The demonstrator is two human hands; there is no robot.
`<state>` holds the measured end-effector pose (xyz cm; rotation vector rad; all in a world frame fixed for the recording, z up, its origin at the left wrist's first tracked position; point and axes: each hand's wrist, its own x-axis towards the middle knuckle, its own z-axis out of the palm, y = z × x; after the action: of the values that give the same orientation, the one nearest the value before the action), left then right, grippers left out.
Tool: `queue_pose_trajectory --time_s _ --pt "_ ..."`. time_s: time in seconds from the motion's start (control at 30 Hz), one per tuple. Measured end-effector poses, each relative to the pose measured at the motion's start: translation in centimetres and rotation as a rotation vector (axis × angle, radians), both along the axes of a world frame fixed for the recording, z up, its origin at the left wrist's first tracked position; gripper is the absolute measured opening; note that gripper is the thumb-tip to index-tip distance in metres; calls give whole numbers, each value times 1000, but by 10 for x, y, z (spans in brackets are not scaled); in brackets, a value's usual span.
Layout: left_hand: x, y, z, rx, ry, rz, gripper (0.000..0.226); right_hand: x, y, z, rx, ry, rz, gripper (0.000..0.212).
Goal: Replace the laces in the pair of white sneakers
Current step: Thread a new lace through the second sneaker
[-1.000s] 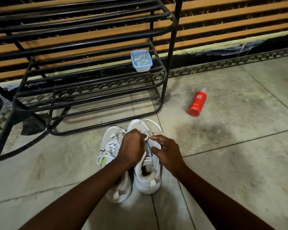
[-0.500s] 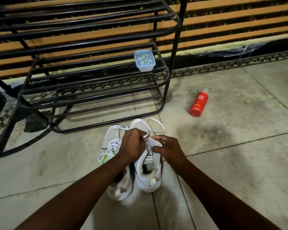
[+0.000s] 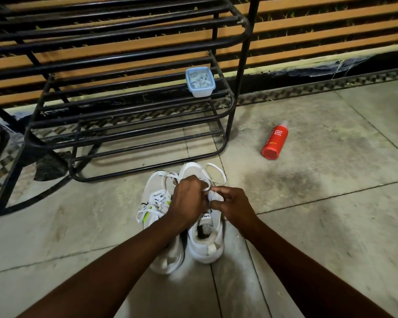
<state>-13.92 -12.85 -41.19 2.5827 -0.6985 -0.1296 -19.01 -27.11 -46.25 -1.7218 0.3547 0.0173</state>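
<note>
sneakers [image 3: 207, 247] x2 | hands [image 3: 189, 199] x2 | red btl [image 3: 275, 141] x1 | lidded tub [image 3: 200, 82] x1 | blk rack [image 3: 232, 104] x1

At the grip the laces [image 3: 216, 167] look flat woven cloth, the sneakers [image 3: 205, 251] matt fabric — beyond it a glossy metal rack [image 3: 245, 53], to its right a smooth plastic bottle [image 3: 275, 141].

1. Both arms are bare and stretch forward, the left forearm [image 3: 124, 260] coming from the lower left and the right forearm [image 3: 285, 255] from the lower right, drawing together.
2. The left hand [image 3: 189, 198] is curled like a fist, back upward, its fingers closed on a white lace [image 3: 206, 188].
3. The right hand [image 3: 232, 205], just beside it, pinches the lace between thumb and forefinger.
</note>
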Motion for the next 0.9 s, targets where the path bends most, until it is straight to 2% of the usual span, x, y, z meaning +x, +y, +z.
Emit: queue_pose_trajectory --time_s 0.07,0.13,0.23,0.3,0.53,0.73,0.83,0.9 --pt "2 0 -2 15 7 31 8 -1 1 2 -29 13 24 44" --pt "6 2 -5 -48 53 107 11 -1 3 2 -67 20 25 40" --pt "8 2 -7 -130 112 204 16 1 0 3 115 77 -23 20" --pt "7 1 -6 -158 136 211 18 2 -2 4 162 104 -23 20" --pt "8 -4 -3 -161 238 338 17 7 0 7 -178 -5 14 24" --pt "9 -1 -5 -72 148 238 15 12 -2 12 -311 -71 94 17" --pt "13 -3 -5 -63 160 260 15 14 -3 10 -311 -55 102 17" --pt "15 -4 -6 -1 139 201 13 14 -3 7 -295 -54 86 16"
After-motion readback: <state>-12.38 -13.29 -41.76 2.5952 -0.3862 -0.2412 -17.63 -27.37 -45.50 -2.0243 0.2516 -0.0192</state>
